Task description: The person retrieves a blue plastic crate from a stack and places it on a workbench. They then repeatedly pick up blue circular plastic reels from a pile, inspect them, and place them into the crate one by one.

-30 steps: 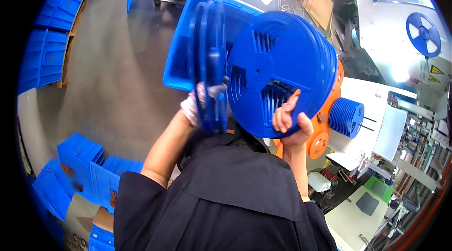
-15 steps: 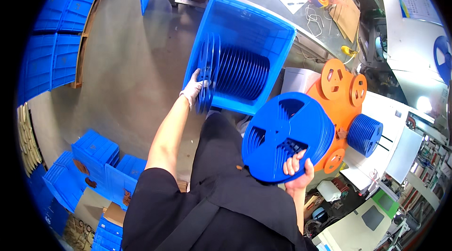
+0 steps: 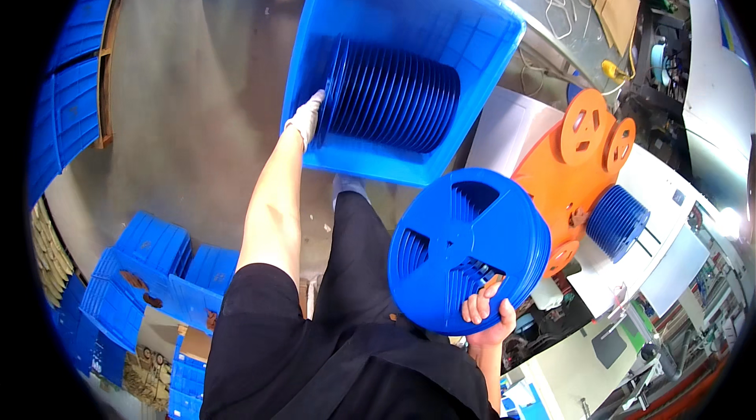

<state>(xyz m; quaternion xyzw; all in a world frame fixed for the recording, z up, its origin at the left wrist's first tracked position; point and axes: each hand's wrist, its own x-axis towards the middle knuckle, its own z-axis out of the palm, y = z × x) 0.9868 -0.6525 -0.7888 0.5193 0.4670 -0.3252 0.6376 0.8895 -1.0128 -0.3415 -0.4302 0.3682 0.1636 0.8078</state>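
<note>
My right hand (image 3: pixel 490 317), bare, grips a stack of blue plastic reels (image 3: pixel 425 286) at my right side. Its fingers hook through a cut-out in the front disc, and the discs behind show through the openings. Up ahead, a deep blue bin (image 3: pixel 488 81) holds a row of similar blue reels (image 3: pixel 394 97) standing on edge. My left hand (image 3: pixel 305 119), in a white glove, reaches over the bin's near left side. Its fingers press together against the reel at the row's left end; the thumb is largely hidden.
Right of the bin stand a white box (image 3: pixel 512 132) and an orange round frame (image 3: pixel 551 191) with smaller orange discs and a blue reel stack (image 3: pixel 618 221). A grey worktable (image 3: pixel 551 22) lies beyond. Blue crates (image 3: pixel 153 270) stand lower left, with more crates (image 3: pixel 75 101) farther left.
My left hand has lowered its reels from the bin's left rim into the bin, against the row. My view has shifted closer to the bin. The right hand keeps its stack.
</note>
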